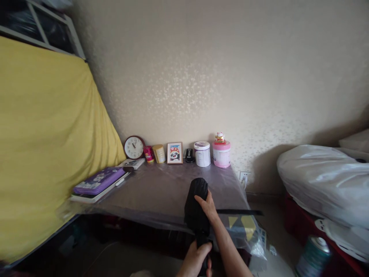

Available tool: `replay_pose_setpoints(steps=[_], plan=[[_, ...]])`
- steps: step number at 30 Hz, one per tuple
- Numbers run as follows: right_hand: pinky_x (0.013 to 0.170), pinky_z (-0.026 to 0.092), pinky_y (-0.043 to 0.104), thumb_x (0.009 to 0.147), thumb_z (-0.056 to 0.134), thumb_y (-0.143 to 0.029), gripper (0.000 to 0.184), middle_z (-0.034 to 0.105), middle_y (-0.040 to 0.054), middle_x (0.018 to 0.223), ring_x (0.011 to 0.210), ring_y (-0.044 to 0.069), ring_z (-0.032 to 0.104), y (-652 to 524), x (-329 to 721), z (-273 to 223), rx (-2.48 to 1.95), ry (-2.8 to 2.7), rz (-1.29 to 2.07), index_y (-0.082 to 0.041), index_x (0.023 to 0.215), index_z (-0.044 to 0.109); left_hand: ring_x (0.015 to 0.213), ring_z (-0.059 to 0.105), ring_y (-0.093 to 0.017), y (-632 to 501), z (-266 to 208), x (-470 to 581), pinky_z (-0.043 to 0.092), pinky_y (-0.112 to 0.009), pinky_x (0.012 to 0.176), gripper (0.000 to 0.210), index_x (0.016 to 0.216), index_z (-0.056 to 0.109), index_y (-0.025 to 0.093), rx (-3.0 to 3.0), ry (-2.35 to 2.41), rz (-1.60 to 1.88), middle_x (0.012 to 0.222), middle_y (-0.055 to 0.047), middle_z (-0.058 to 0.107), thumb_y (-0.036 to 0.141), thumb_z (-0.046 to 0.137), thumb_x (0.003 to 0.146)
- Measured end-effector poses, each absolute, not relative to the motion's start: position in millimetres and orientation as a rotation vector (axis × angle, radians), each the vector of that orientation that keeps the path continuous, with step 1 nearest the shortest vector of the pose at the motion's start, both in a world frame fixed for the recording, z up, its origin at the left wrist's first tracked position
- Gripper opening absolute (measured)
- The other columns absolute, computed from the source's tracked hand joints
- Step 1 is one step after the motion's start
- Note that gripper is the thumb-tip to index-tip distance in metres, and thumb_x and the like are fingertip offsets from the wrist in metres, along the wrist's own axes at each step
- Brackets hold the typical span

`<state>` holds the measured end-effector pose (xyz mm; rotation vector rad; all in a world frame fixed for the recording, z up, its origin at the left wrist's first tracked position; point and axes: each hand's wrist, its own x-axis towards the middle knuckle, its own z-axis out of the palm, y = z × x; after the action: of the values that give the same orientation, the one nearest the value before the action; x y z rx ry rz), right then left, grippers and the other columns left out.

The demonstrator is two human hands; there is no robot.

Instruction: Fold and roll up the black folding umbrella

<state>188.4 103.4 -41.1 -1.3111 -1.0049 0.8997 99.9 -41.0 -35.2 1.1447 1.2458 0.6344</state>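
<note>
A folded black umbrella (193, 204) is held upright in front of me, over the near edge of the table. Its handle, at the lower end, is wrapped by my left hand (196, 256). Higher up, my right hand (208, 207) grips the gathered canopy from the right side, thumb lying across the fabric. The far side of the canopy and some fingers of both hands are hidden. A black strip (239, 212) sticks out to the right behind my right wrist; I cannot tell whether it belongs to the umbrella.
Along the wall stand a clock (134, 147), a picture frame (175, 153), a white tub (202, 154) and a pink tub (221, 154) with a cat figurine. A purple case (99, 181) lies on the plastic-covered table (161, 188) at left. Bagged things (323, 181) fill the right.
</note>
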Motion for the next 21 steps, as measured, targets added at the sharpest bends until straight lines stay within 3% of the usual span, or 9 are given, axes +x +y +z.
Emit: replay_pose_setpoints(steps=[5,8,11,15,18,21], plan=[[0.095,0.041,0.039,0.062,0.064,-0.038,0.07,0.06,0.0152,0.115,0.111,0.028,0.054,100,184,-39,-1.392,-1.099,0.774,-0.011,0.123,0.044,0.042,0.053,-0.015,-36,-42,104,0.043,-0.025,0.048,0.041,0.107,0.048,0.015,1.243,1.48,0.626,0.054,0.003,0.054,0.048,0.041,0.083],[0.098,0.037,0.04,0.063,0.063,-0.041,0.079,0.054,0.0203,0.122,0.117,0.031,0.049,97,180,-36,-1.43,-1.148,0.652,-0.006,0.129,0.037,0.079,0.065,-0.021,-36,-41,97,0.045,-0.026,0.07,0.044,0.119,0.044,0.01,1.36,1.612,0.627,0.085,-0.01,0.065,0.034,0.049,0.082],[0.098,0.036,0.042,0.062,0.064,-0.043,0.085,0.05,0.025,0.124,0.118,0.035,0.047,94,179,-34,-1.48,-1.15,0.61,-0.002,0.131,0.033,0.107,0.056,-0.026,-38,-39,92,0.038,-0.028,0.087,0.055,0.129,0.036,0.001,1.457,1.714,0.589,0.111,-0.022,0.059,0.025,0.052,0.081],[0.097,0.038,0.041,0.06,0.066,-0.039,0.084,0.054,0.0224,0.12,0.116,0.034,0.049,93,183,-32,-1.47,-1.091,0.683,-0.004,0.13,0.034,0.11,0.053,-0.031,-39,-35,91,0.035,-0.033,0.089,0.059,0.131,0.031,-0.003,1.511,1.71,0.548,0.114,-0.027,0.056,0.023,0.05,0.082],[0.093,0.041,0.038,0.059,0.066,-0.036,0.078,0.058,0.0162,0.116,0.112,0.03,0.053,93,187,-33,-1.429,-1.036,0.751,-0.011,0.127,0.038,0.108,0.053,-0.029,-38,-32,88,0.036,-0.032,0.089,0.056,0.127,0.036,-0.002,1.504,1.58,0.583,0.112,-0.025,0.057,0.027,0.051,0.081],[0.09,0.043,0.035,0.057,0.068,-0.036,0.076,0.062,0.0116,0.111,0.105,0.027,0.057,93,188,-33,-1.379,-1.002,0.805,-0.014,0.124,0.04,0.091,0.06,-0.022,-39,-30,83,0.042,-0.027,0.081,0.041,0.111,0.051,0.014,1.432,1.364,0.619,0.096,-0.01,0.064,0.038,0.053,0.078]])
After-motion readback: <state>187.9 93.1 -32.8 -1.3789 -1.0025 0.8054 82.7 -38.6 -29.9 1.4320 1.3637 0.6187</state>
